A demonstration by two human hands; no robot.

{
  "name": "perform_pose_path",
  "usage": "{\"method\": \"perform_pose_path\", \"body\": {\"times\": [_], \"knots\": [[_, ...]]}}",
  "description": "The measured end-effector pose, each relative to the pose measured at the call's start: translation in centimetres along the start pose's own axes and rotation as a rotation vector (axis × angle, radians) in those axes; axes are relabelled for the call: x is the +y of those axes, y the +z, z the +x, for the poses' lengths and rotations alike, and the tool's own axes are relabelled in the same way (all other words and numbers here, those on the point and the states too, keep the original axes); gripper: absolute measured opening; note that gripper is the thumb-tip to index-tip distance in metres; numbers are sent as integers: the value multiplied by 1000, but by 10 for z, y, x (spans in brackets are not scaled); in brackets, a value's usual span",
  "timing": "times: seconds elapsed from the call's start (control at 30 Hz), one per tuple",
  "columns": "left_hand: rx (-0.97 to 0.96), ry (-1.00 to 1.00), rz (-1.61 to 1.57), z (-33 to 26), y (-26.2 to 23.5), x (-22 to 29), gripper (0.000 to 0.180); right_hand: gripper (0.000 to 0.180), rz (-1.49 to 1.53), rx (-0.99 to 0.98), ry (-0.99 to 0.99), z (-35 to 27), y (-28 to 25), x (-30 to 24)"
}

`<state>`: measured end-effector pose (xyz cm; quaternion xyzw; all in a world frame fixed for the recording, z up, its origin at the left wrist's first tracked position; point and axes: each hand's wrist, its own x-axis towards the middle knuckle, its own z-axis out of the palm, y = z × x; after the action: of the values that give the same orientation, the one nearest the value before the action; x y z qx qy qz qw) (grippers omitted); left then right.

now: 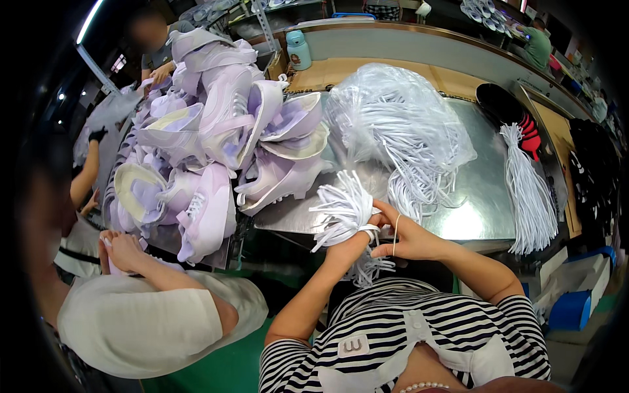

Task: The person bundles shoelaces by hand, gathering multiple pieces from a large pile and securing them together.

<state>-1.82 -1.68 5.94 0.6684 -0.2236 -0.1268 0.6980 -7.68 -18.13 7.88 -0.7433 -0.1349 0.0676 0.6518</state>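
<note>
My left hand [350, 245] grips a bundle of white shoelaces [344, 206]; the lace ends fan out above my fist and more hang below it. My right hand [403, 236] is right beside it, fingers touching the bundle and pinching a single white lace that runs down across my palm. Both hands are at the near edge of a metal table [481, 196]. Just beyond them lies a big clear plastic bag of white laces [400, 124], with loose laces spilling toward my hands.
A heap of lilac and white shoes [223, 144] fills the table's left side. Another white lace bundle [531, 196] hangs over the right edge near a black and red shoe [514, 114]. A person in white sits at my left, hands [118, 249] by the shoes. Others work farther back.
</note>
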Motion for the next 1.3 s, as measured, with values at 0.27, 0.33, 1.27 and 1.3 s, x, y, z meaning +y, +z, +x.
{"method": "perform_pose_path", "body": {"times": [0.27, 0.33, 1.27, 1.3], "knots": [[56, 150, 241, 3, -10, -14, 14, 45, 110, -31, 254, 0, -27, -18], [-133, -636, -359, 17, -15, -6, 16, 49, 250, 45, 184, 12, -44, -30], [-890, -1030, -852, -28, -1, 5, 20, 57, -938, -705, -475, 24, -32, -54], [-911, -1005, -840, -30, -1, 1, 21, 58, -842, -925, -182, 33, -33, -72]]}}
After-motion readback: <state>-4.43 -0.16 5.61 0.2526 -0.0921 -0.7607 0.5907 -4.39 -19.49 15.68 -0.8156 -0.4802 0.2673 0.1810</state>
